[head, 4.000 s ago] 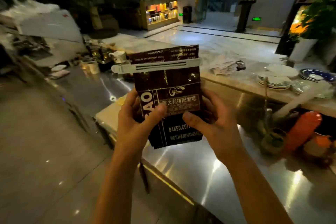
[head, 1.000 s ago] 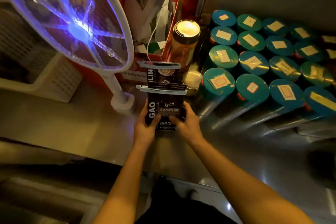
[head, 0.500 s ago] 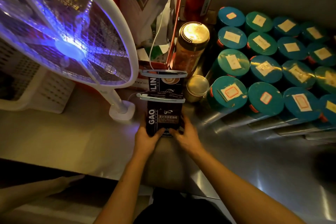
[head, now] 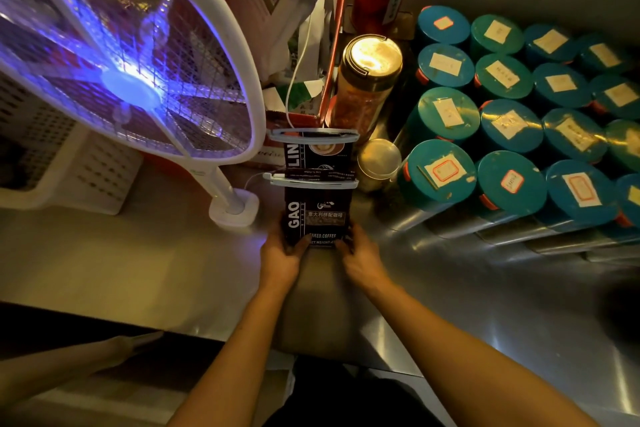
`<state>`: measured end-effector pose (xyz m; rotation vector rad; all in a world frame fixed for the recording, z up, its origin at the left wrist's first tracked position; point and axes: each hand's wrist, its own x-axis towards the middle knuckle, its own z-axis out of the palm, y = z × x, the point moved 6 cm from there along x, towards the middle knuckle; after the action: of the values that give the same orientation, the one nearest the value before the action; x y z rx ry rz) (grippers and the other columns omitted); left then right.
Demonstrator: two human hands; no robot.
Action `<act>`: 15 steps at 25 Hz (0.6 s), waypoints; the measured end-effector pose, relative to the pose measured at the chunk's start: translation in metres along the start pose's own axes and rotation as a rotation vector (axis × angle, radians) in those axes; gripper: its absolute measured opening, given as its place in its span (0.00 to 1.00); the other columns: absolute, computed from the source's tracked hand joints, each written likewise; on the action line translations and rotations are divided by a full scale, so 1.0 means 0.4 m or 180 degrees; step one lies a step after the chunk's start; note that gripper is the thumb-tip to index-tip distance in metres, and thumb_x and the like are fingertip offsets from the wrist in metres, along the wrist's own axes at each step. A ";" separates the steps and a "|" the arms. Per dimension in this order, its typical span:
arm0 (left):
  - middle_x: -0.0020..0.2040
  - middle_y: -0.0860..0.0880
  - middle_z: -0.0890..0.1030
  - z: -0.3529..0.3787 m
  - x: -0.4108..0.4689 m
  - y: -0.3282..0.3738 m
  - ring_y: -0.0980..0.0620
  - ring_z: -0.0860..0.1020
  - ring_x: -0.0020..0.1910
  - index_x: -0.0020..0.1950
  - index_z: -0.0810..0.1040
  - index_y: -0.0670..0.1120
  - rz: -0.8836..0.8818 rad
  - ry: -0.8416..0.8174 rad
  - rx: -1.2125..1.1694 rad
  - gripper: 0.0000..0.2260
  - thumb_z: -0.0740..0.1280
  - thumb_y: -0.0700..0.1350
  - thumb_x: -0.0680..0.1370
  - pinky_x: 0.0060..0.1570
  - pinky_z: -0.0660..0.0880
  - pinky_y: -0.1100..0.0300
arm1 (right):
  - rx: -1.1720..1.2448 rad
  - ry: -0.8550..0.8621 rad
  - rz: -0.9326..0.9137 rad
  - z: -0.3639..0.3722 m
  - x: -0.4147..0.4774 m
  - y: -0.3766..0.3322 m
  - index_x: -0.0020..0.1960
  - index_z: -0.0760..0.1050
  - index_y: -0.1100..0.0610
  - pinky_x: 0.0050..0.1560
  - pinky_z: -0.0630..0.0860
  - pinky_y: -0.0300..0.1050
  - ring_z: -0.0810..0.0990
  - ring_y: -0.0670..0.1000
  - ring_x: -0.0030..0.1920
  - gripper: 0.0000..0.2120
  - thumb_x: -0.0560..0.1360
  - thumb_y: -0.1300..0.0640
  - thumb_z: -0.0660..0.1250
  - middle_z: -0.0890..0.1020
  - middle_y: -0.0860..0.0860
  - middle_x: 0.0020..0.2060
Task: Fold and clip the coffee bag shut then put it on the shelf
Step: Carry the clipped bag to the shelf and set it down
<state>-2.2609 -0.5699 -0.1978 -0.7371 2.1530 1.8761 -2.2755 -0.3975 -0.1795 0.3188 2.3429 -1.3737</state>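
Observation:
The dark coffee bag (head: pixel 317 215) stands upright on the steel shelf (head: pixel 145 263), its folded top held by a white clip (head: pixel 311 181). My left hand (head: pixel 280 255) grips its lower left side and my right hand (head: pixel 360 258) its lower right side. Right behind it stands a second, similar dark bag (head: pixel 313 152) with its own white clip (head: pixel 313 135).
A glowing electric swatter (head: pixel 124 80) on its base (head: pixel 233 210) stands to the left, beside a white basket (head: pixel 65 163). Several teal-lidded tins (head: pixel 519 135) fill the right. A gold-lidded jar (head: pixel 367 87), a small jar (head: pixel 379 159) and a red box (head: pixel 325 55) stand behind.
Four seconds ago I held the clipped bag in the air over a counter. Since then it has come down to the shelf in front of the second bag, with my hands lower on it.

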 end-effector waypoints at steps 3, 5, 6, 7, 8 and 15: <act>0.66 0.42 0.78 -0.001 0.005 -0.003 0.43 0.76 0.66 0.72 0.68 0.46 0.0033 0.0011 0.0209 0.28 0.73 0.43 0.74 0.64 0.72 0.51 | -0.0026 -0.0043 0.0041 0.012 0.013 0.017 0.69 0.66 0.49 0.68 0.71 0.60 0.74 0.57 0.67 0.22 0.77 0.58 0.64 0.76 0.56 0.66; 0.66 0.43 0.78 -0.007 -0.001 0.003 0.45 0.76 0.66 0.73 0.66 0.48 0.0102 -0.0002 0.0282 0.30 0.74 0.45 0.74 0.66 0.72 0.48 | 0.0000 -0.0108 0.0029 0.015 0.002 -0.002 0.70 0.65 0.52 0.68 0.70 0.59 0.74 0.57 0.67 0.22 0.78 0.59 0.64 0.76 0.57 0.66; 0.67 0.44 0.78 -0.009 0.002 0.010 0.46 0.76 0.66 0.74 0.64 0.48 0.0134 0.0014 0.0285 0.31 0.74 0.45 0.74 0.66 0.72 0.49 | 0.0018 -0.0158 0.0012 0.014 0.003 -0.016 0.70 0.65 0.54 0.68 0.70 0.58 0.74 0.57 0.67 0.22 0.78 0.59 0.64 0.76 0.57 0.67; 0.67 0.44 0.77 -0.009 -0.004 0.013 0.46 0.75 0.67 0.76 0.63 0.47 0.0193 0.0028 0.0278 0.32 0.73 0.45 0.75 0.66 0.71 0.51 | 0.0033 -0.0155 -0.0032 0.010 -0.004 -0.022 0.71 0.64 0.54 0.68 0.71 0.57 0.74 0.57 0.67 0.22 0.78 0.59 0.64 0.75 0.57 0.67; 0.68 0.45 0.77 -0.008 -0.011 0.025 0.46 0.74 0.67 0.76 0.61 0.47 0.0236 0.0038 0.0274 0.33 0.73 0.45 0.75 0.65 0.70 0.54 | 0.0076 -0.0173 -0.0067 0.003 -0.012 -0.036 0.71 0.64 0.55 0.68 0.71 0.56 0.74 0.56 0.68 0.22 0.79 0.59 0.63 0.75 0.57 0.67; 0.76 0.44 0.65 -0.012 -0.154 0.099 0.47 0.64 0.74 0.77 0.60 0.45 0.0869 0.0463 0.0754 0.30 0.68 0.50 0.78 0.66 0.61 0.61 | -0.0044 0.0006 -0.0404 -0.077 -0.133 -0.055 0.74 0.59 0.56 0.69 0.70 0.55 0.71 0.59 0.70 0.25 0.80 0.54 0.62 0.71 0.61 0.70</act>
<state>-2.2261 -0.5569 -0.1344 -0.5705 2.6266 1.6834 -2.2437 -0.3810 -0.1251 0.1699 2.4094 -1.4145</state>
